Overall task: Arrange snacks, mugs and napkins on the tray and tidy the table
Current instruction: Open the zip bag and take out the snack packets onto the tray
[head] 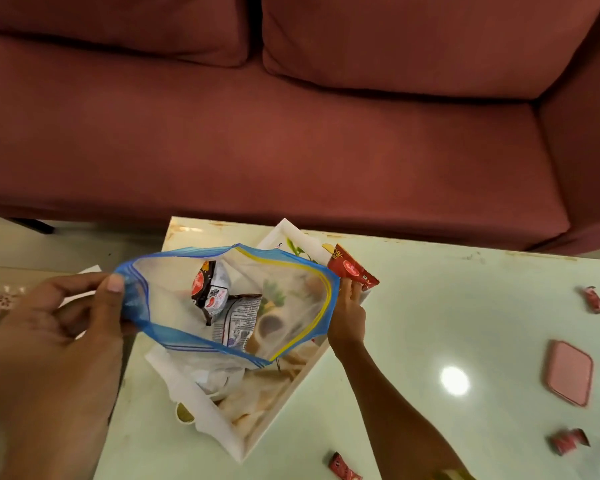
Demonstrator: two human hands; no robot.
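A clear zip bag point(174, 292) with a blue and yellow rim is held wide open above the white tray point(222, 424). My left hand point(59, 327) pinches the bag's left rim. My right hand point(349, 313) is at the bag's right rim and grips a red snack packet point(352, 268) just outside the opening. Two black and silver snack packets point(219, 299) lie inside the bag. Seen through the plastic, a mug point(269, 323) stands on the tray. White napkins point(212, 372) lie in the tray's near part.
The pale green table point(430, 306) carries a pink rectangular lid point(570, 372) and three small red wrapped sweets point(594, 299), point(568, 439), point(343, 467) at the right and front. A dark red sofa point(291, 133) runs along the far side. A patterned surface lies at the left.
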